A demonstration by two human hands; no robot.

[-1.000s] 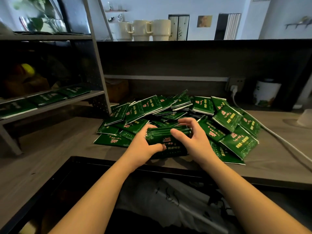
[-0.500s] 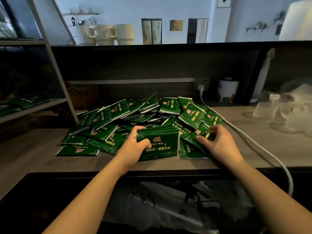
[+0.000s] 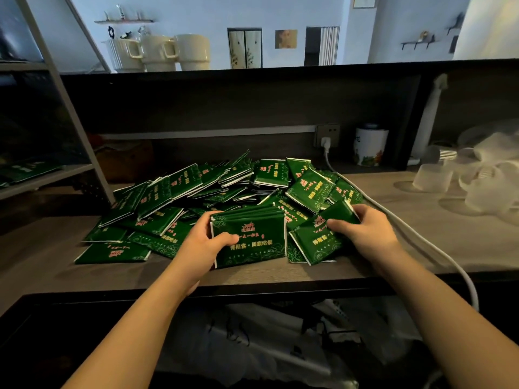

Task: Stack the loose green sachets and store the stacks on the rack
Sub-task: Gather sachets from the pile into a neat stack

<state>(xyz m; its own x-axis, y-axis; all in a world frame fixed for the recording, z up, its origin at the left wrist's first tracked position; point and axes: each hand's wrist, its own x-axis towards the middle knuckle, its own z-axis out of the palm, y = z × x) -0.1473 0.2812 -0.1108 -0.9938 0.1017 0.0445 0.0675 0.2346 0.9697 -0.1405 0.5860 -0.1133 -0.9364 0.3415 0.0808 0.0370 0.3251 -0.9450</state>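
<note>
A heap of loose green sachets (image 3: 213,189) covers the middle of the wooden counter (image 3: 421,242). My left hand (image 3: 200,242) grips a stack of several sachets (image 3: 250,240) by its left edge, thumb on top, at the counter's front. Just to the right, my right hand (image 3: 365,231) pinches a single sachet (image 3: 317,240) lifted at its far end. The metal rack (image 3: 70,113) stands at the far left, and its shelf (image 3: 42,181) carries a few green sachets (image 3: 25,169).
A white power cable (image 3: 415,240) runs from a wall socket (image 3: 327,134) past my right hand and over the counter edge. Clear plastic cups (image 3: 455,181) lie at the right, a white canister (image 3: 369,147) stands at the back. Mugs (image 3: 160,51) line the upper ledge.
The view swung right, pushing the rack to the left edge. My right hand left the stack, reached right into the heap and picked up one sachet. My left hand kept hold of the stack.
</note>
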